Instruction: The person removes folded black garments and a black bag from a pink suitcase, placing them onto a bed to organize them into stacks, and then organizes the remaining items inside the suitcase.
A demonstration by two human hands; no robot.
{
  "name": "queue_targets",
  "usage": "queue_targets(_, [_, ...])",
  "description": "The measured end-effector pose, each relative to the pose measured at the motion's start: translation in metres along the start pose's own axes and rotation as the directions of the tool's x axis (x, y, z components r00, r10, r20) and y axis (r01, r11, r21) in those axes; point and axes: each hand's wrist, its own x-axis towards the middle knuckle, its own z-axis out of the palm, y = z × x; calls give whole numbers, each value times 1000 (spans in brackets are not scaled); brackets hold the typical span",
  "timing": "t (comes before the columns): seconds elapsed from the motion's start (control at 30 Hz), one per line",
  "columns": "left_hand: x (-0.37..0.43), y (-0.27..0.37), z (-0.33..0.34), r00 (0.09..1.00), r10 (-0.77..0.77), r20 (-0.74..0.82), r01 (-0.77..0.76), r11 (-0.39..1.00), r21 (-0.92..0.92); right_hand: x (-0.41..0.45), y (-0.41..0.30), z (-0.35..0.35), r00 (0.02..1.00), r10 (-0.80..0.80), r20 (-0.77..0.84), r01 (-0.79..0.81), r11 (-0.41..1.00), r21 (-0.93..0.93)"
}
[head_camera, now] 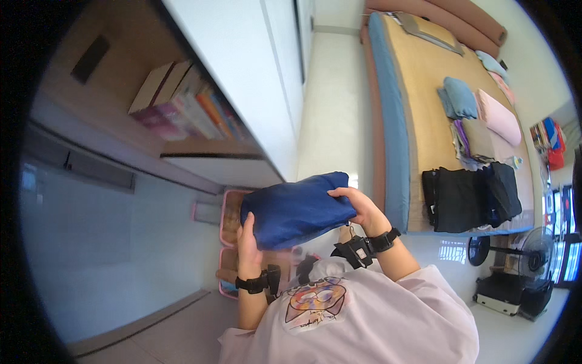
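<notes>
A folded dark blue cloth item is held up between both hands in front of my body. My left hand grips its left end, with the thumb on top and the fingers hidden under it. At the right end, my right hand holds it, thumb over the upper face, other fingers mostly beneath. Black straps with small devices circle both wrists. To the right, folded black clothes lie at the near end of the bed. Beyond them sit a stack of folded brown and purple fabric and folded blue-grey fabric.
A shelf with books stands at upper left, beside white cabinet doors. Pink-rimmed baskets rest on the floor behind my left hand. A pink pillow lies on the bed. A standing fan and a black case are at right.
</notes>
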Motion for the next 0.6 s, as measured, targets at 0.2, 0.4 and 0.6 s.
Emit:
queue_targets(0.2, [30, -16, 103, 963, -69, 260, 42, 993, 111, -60, -72, -47, 974, -182, -138, 197, 975, 102])
queue_targets(0.4, [97, -78, 257, 876, -234, 422, 113, 950, 293, -64, -160, -159, 904, -306, -300, 378, 899, 222])
queue_targets(0.6, [130, -122, 379, 783, -335, 524, 112, 905, 411, -99, -219, -220, 823, -398, -406, 537, 778, 326])
